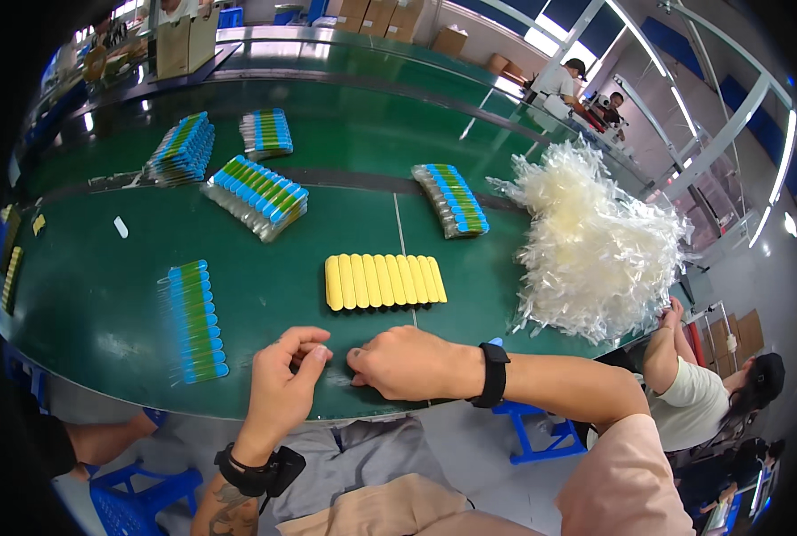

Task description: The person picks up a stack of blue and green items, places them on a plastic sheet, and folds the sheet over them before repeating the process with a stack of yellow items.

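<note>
My left hand (287,380) is at the table's near edge, its fingers curled and the thumb close to the forefinger. Just right of it, my right hand (407,364) rests low over the green table (282,210) with its fingers bent under. A faint clear patch shows on the table between the hands, too thin to name. Whatever either hand holds is hidden or too small to make out. Beyond the hands lies a row of yellow rounded strips (385,280) with dark undersides. On the left is a fanned row of blue-and-green strips (199,322) in clear sleeves.
Farther back lie several stacks of blue-and-green sleeved strips (260,196), one stack (452,201) nearer the right. A big heap of clear plastic sleeves (595,246) covers the right side. Blue stools (144,496) stand below the edge. A co-worker (698,397) sits at the right.
</note>
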The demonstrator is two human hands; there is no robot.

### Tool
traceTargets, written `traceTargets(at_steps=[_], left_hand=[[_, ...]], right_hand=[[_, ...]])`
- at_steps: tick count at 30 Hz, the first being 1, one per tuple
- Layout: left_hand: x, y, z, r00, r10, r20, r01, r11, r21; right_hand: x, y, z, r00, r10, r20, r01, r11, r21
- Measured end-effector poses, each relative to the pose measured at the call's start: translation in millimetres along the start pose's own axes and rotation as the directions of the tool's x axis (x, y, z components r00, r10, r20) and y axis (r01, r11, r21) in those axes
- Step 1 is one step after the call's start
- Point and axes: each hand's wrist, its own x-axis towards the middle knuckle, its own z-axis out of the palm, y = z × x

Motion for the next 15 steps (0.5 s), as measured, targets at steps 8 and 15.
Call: traceTargets(at_steps=[8, 15], left_hand=[[-2, 5, -3, 0.999, 0.051, 0.001, -0.051, 0.999, 0.016], [0, 6, -1, 0.994, 0.09, 0.065, -0.097, 0.989, 0.11]], right_hand=[[-49, -10, -13, 0.889, 0.226, -0.399, -0.165, 0.969, 0.181], [-181, 44, -108, 0.108, 0.681, -0.725, 0.253, 0.686, 0.682]])
